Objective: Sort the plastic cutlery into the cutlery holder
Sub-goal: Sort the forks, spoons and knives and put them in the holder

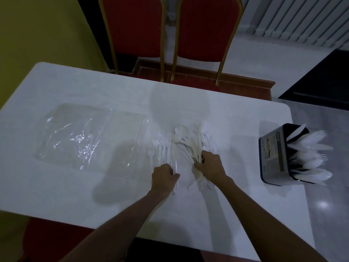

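**Two hands in a pile of white cutlery**

Two bare arms reach out over a white table (75, 186). In the middle of it lies a pile of cutlery (181, 142), all white plastic. We see forks (151, 153) lined up on the left side of the pile and a few spoons (184, 130) at the far side. The rest is mixed up and too blurry for us to sort out.

The left hand (164, 175) sits at the near left edge of the pile. Its fingers curl round some long handles (175, 165) there. The right hand (210, 166) is just beside it, at the near right edge. It grips a bunch (198, 174) of pieces, and their ends stick out below the fist. The two hands are close but do not touch.

The cutlery holder (273, 154) stands well off to the right, at the table's edge. It is a dark box with a label on its side. White pieces (309, 146) poke out of its top and lean to the right. We cannot tell its compartments apart.

On the left of the table lies a clear plastic bag (85, 137), flat and crinkled. Behind the table stand two red chairs (136, 25) with gold frames. A white radiator (302, 19) is on the wall at the far right.
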`<state>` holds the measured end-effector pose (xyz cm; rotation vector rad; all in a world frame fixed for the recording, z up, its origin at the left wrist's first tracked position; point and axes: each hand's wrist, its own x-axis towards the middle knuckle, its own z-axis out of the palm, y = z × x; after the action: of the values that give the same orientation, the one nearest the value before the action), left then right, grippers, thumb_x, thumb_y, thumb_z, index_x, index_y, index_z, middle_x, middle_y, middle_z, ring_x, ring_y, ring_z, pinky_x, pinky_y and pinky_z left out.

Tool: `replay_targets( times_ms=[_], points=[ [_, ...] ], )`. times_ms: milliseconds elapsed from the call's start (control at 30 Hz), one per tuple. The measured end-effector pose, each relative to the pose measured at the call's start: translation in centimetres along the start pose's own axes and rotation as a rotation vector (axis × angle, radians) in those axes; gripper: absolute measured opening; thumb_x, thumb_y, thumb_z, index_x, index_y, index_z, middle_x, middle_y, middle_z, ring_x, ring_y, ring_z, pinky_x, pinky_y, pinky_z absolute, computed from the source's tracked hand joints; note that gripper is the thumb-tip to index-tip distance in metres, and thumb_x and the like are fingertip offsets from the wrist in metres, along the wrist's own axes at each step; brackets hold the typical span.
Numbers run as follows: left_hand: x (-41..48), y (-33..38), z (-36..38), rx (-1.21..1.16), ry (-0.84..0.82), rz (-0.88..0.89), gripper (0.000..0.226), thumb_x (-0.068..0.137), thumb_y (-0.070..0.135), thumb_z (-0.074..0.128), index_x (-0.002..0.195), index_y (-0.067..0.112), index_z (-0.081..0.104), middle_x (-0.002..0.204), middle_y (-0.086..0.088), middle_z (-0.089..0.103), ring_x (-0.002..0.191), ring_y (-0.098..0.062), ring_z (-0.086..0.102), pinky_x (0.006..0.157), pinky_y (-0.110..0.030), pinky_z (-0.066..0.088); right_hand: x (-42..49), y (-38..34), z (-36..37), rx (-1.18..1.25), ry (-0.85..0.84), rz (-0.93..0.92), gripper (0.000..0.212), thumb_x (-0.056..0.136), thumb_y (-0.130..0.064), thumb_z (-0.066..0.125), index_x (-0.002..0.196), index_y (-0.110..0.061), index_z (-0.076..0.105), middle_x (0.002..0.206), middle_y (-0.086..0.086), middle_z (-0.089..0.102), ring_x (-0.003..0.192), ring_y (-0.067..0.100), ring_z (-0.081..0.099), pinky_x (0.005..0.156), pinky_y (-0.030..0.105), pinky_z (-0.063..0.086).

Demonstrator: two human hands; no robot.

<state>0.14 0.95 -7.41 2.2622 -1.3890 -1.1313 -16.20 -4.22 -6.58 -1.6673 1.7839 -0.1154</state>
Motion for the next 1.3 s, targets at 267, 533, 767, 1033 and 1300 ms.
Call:
replay_targets(
  times_ms=[267, 533, 767, 1033, 1300],
  points=[
    [1.0, 0.3, 1.0, 0.062, 0.013, 0.01, 0.023, 0.08, 0.025, 0.071, 0.079, 0.009, 0.054, 0.088, -0.012, 0.063, 0.078, -0.022, 0.062, 0.064, -0.026, 0.045, 0.4, -0.9, 2.0, -0.199, -0.085, 0.048, 0.034, 0.086, -0.027, 0.07, 0.108, -0.003, 0.06, 0.108, 0.012, 0.064, 0.097, 0.025, 0.064, 0.084, 0.031, 0.052],
    [1.2, 0.5, -1.0, 0.131, -0.092, -0.073, 0.026, 0.069, 0.024, 0.072, 0.061, 0.01, 0.051, 0.063, -0.005, 0.053, 0.072, -0.026, 0.066, 0.056, -0.025, 0.044, 1.3, -0.1, -0.9, -0.105, -0.241, 0.013, 0.035, 0.08, -0.031, 0.076, 0.065, -0.011, 0.051, 0.064, 0.003, 0.05, 0.061, 0.018, 0.054, 0.052, 0.023, 0.043],
    [1.0, -2.1, -3.8, -0.021, -0.144, 0.005, 0.021, 0.074, 0.023, 0.07, 0.063, 0.012, 0.055, 0.061, -0.001, 0.059, 0.057, -0.012, 0.056, 0.062, -0.024, 0.047, 0.9, 0.4, -4.0, 0.188, -0.298, 0.034, 0.013, 0.083, -0.019, 0.072, 0.09, -0.01, 0.065, 0.082, 0.004, 0.069, 0.072, 0.022, 0.071, 0.066, 0.025, 0.059],
    [-0.1, -4.0, -5.1, -0.364, -0.104, -0.097, 0.008, 0.078, 0.016, 0.067, 0.086, 0.014, 0.069, 0.079, -0.006, 0.072, 0.074, -0.019, 0.068, 0.07, -0.028, 0.055, -0.5, -0.3, -2.7, -0.01, -0.391, 0.012, 0.018, 0.076, -0.014, 0.076, 0.079, -0.009, 0.059, 0.069, 0.002, 0.06, 0.048, 0.008, 0.061, 0.047, 0.018, 0.052],
    [-0.3, -4.2, -4.5, -0.453, -0.115, -0.095, 0.012, 0.086, 0.017, 0.065, 0.095, 0.009, 0.065, 0.085, -0.009, 0.071, 0.066, -0.011, 0.07, 0.08, -0.032, 0.058, -1.6, -1.0, 1.4, -0.306, -0.164, -0.03, 0.023, 0.094, -0.017, 0.056, 0.113, -0.004, 0.059, 0.116, 0.011, 0.063, 0.106, 0.021, 0.061, 0.09, 0.024, 0.045]
  ],
)
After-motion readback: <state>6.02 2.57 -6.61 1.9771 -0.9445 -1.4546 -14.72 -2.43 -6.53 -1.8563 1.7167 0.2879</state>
